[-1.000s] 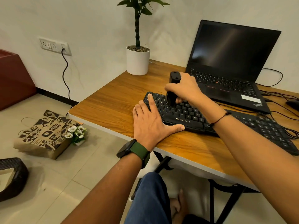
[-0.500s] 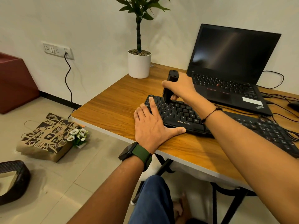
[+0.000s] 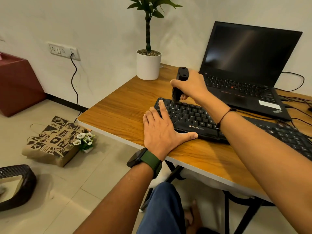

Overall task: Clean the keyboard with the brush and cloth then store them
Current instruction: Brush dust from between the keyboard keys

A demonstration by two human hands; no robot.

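A black keyboard lies on the wooden table, in front of the laptop. My right hand grips a black brush held upright, its lower end on the keys at the keyboard's far left corner. My left hand lies flat with straight fingers on the keyboard's left end and the table, thumb spread along the front edge. No cloth is in sight.
An open black laptop stands behind the keyboard, with cables trailing right. A white potted plant sits at the table's back corner. On the floor lie a printed paper bag, small flowers and a dark basket.
My right hand has carried the brush from the middle keys toward the keyboard's far left corner. The left hand has stayed flat in place. My view has shifted slightly.
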